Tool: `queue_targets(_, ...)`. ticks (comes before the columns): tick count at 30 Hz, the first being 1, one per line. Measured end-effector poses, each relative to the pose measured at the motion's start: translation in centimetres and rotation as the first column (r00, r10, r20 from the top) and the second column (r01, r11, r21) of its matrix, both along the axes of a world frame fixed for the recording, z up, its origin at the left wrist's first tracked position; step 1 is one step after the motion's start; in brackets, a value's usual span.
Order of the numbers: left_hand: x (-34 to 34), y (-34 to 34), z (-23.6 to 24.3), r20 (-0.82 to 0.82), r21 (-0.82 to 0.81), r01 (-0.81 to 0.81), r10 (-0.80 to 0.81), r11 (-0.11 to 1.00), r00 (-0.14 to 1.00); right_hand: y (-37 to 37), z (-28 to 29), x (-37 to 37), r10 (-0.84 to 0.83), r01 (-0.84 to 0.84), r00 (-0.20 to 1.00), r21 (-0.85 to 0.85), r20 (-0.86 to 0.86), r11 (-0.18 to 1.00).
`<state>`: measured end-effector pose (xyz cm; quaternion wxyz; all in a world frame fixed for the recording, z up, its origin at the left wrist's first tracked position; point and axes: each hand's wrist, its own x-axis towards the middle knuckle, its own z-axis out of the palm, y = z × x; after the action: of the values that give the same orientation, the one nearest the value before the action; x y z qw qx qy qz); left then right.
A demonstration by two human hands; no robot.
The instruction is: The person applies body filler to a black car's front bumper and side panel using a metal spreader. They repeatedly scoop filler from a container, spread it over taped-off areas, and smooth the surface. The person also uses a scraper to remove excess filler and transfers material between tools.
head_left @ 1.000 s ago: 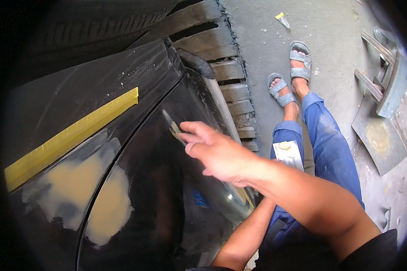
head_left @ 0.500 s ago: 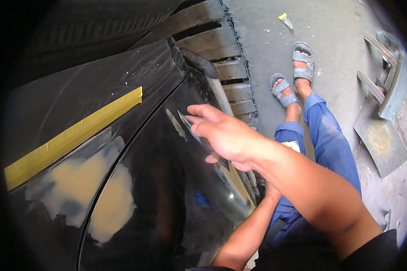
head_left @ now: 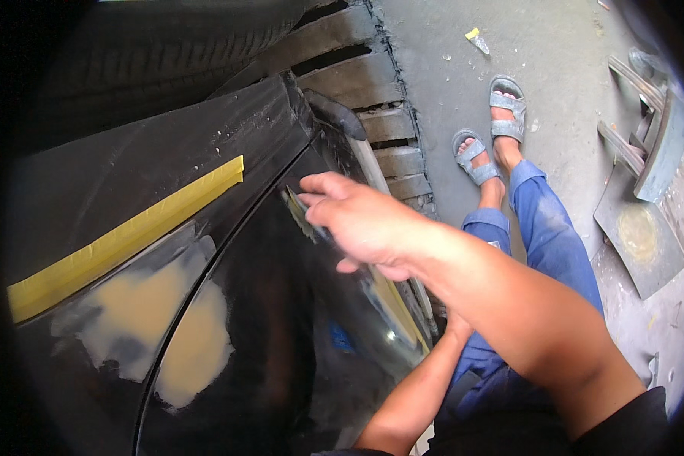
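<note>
Near the middle of the frame, the right hand [head_left: 353, 220] has its fingers pinched close on a thin spreader [head_left: 321, 230], mostly masked by the knuckles and a little blurred. A moment ago the spreader sat just right of a narrow putty smear [head_left: 299, 216] on the dark panel [head_left: 266, 304]; now hand and tool have come left, back to that smear, so the stuff looks to be worked over rather than simply left as laid. Whether the edge presses or only skims, I can't tell. The pale plate [head_left: 495, 245], which showed a dab of putty a second ago, is down to a sliver past the right forearm, so what remains on it can't be judged. The left hand is hidden behind that same arm, and I can't tell how its fingers are set. At lower left, the broad tan patches [head_left: 194, 346] beside the seam and the yellow tape [head_left: 129, 235] above them look unchanged, which suggests the effort is all on the small smear.
</note>
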<state>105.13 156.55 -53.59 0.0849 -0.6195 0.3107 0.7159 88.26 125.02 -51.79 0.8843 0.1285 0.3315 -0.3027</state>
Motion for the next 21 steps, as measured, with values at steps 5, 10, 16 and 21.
queue_targets(5, -1.2, -2.1, 0.6, 0.029, 0.004, -0.063, 0.063, 0.998, 0.998, 1.0, 0.0, 3.4, -0.104, 0.083, 0.991, -0.205, -0.090, 0.975)
queue_targets(10, -3.1, -5.3, 1.2, 0.113, 0.037, -0.399, 0.392, 0.916, 0.913, 3.9, 0.7, -2.8, -0.122, 0.119, 0.992, -0.068, -0.042, 0.991)
queue_targets(16, -3.2, -6.3, 1.5, 0.162, -0.028, -0.525, 0.522, 0.851, 0.837, 11.9, 1.5, -8.1, -0.235, 0.178, 0.928, -0.212, -0.288, 0.961)
queue_targets(21, -7.0, -10.5, 4.7, -0.005, -0.092, -0.611, 0.613, 0.786, 0.790, 18.9, 3.4, -11.5, -0.381, 0.091, 0.749, -0.485, -0.543, 0.870)
